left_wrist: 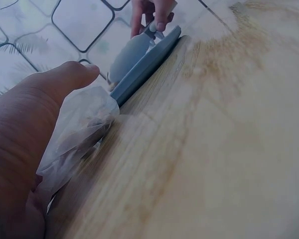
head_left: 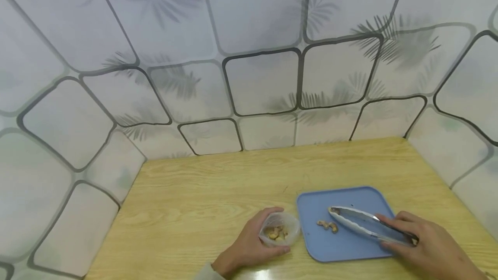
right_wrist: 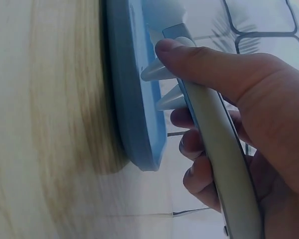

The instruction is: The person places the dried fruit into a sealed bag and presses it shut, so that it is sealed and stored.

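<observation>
On a pale wood-grain bench [head_left: 186, 215], two bare hands are shown at work, near and right of centre. A clear plastic bag [head_left: 294, 224] is held by the left hand [head_left: 250, 237], its grip clasped around the bag from the left, with the thumb on the near side and fingers on the far side. The bag's mouth is turned upward, and pale and brown nut-like pieces [head_left: 277, 233] can be seen inside. Just to the right, a blue tray [head_left: 317, 247] with rounded corners is laid flat. Two small curved brown pieces [head_left: 333, 227] are placed on its left half, apart from the rim. Metal tongs [head_left: 355, 227] are grasped in the grip of the right hand [head_left: 432, 239] at the tray's near right corner. The tips are pointed left, over the tray, beyond the curved pieces; whether anything is pinched there cannot be told. A light sleeve [head_left: 208, 272] is seen at the left wrist. The bench is backed by a wall [head_left: 268, 81] patterned with grey outlines and leaves.
</observation>
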Tool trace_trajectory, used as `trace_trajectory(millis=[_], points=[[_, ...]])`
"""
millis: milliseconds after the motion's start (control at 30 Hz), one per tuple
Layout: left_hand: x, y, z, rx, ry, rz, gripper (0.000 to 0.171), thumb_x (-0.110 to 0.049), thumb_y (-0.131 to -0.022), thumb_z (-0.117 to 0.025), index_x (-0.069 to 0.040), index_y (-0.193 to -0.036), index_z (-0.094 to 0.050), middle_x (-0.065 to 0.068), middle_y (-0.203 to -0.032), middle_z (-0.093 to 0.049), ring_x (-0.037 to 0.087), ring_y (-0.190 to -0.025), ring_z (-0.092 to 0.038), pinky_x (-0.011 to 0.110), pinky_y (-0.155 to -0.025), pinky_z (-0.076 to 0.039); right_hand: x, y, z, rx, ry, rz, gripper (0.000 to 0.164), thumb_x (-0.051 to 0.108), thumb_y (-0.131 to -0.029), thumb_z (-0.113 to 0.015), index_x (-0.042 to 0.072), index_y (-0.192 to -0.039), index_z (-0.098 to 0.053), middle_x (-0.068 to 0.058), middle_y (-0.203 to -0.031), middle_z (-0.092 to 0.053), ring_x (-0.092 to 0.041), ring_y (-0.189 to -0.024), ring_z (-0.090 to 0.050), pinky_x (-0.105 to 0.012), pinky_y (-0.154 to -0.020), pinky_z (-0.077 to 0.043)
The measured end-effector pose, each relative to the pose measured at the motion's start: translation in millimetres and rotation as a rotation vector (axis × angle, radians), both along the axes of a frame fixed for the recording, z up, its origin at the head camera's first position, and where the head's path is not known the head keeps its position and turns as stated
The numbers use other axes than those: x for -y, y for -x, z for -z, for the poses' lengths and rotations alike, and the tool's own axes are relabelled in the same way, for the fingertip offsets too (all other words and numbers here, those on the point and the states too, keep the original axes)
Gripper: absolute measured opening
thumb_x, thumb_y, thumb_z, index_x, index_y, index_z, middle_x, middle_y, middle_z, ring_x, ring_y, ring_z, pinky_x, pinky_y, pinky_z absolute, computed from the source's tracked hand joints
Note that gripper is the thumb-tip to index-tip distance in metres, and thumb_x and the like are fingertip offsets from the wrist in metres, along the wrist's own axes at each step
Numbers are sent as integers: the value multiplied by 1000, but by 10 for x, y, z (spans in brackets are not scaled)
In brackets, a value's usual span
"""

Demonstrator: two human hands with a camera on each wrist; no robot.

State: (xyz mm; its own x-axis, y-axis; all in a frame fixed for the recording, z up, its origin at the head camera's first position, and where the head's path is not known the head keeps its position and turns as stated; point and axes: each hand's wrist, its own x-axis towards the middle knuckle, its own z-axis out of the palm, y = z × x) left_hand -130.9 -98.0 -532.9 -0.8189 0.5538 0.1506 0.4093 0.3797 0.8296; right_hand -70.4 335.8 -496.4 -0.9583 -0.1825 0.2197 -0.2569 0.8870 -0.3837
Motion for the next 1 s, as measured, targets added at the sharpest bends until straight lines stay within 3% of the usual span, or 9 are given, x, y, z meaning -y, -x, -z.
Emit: trace_trajectory(millis=[167,367,433,667,867,1000], points=[[-5,10,5,-3,-4,-4,88,-40,-85,-94,-23,-159,-50,-6,-151,-63,14,-135,-62,39,-118,-52,18,-8,-19,-50,21,-1,59,34,-76,-100,22,-131,-82,18,-93,-57,9,-70,-38,-19,-58,-32],[-11,16,18,-10,-1,-9,88,-40,-85,-95,-24,-159,-50,-6,-151,-63,14,-135,-62,40,-118,-51,43,54,-42,-265,61,-123,69,18,-64,-104,23,-129,-82,21,-92,-55,12,-70,-38,-9,-58,-30],[-13,16,18,-11,-2,-11,87,-39,-84,-95,-24,-158,-51,-6,-150,-63,14,-135,-62,39,-118,-52,63,69,-68,-300,67,-149,71,16,-62,-104,24,-130,-82,22,-91,-54,12,-70,-38,-7,-59,-30],[0,8,14,-20,-2,-13,87,-40,-85,-94,-23,-158,-51,-6,-150,-64,14,-134,-63,39,-117,-52,220,45,-183,-267,127,-185,75,14,-65,-103,28,-135,-79,21,-93,-56,11,-67,-37,-7,-57,-32],[20,12,26,-47,-2,-10,85,-38,-85,-94,-24,-158,-52,-5,-148,-65,14,-133,-63,39,-116,-53,402,54,-217,-306,207,-313,81,8,-61,-103,20,-137,-78,19,-101,-63,12,-70,-42,-4,-59,-35],[15,15,35,-49,-10,5,84,-36,-86,-93,-24,-158,-51,-4,-148,-65,14,-132,-63,38,-115,-54,528,42,-270,-281,241,-371,80,9,-65,-102,19,-140,-76,21,-105,-63,14,-68,-39,-4,-58,-35]])
